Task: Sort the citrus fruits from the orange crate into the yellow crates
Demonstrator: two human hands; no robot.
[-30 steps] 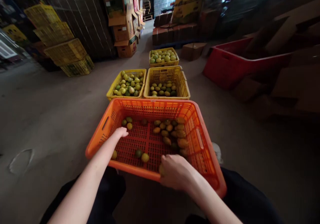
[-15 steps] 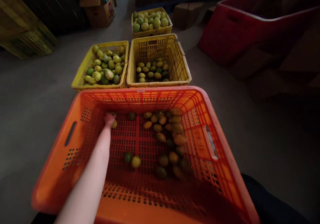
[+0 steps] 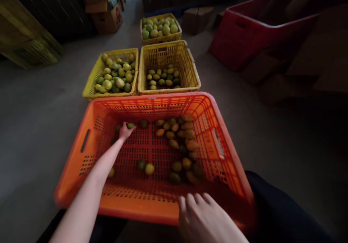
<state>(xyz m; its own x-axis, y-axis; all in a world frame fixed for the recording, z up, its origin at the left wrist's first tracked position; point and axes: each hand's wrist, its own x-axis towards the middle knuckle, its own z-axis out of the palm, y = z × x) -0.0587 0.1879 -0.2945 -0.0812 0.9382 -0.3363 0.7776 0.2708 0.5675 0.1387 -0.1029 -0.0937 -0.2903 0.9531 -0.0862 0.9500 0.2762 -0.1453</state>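
A large orange crate stands in front of me with several green, yellow and orange fruits on its bottom, mostly along the right side. Inside it at the back left, my left hand is closed on a green fruit. My right hand is at the crate's near rim, right of the middle, with its fingers curled together; what lies under them is hidden. A dark green fruit and a yellow fruit lie side by side near the middle of the crate.
Beyond the orange crate are three yellow crates of fruit: one at left, one at right, one farther back. A red crate and cardboard boxes stand on the right. More boxes are stacked at the back left.
My left hand has moved a little to the right, and a green fruit now shows in its fingers. My right hand has come into view at the near rim. The view has shifted slightly.
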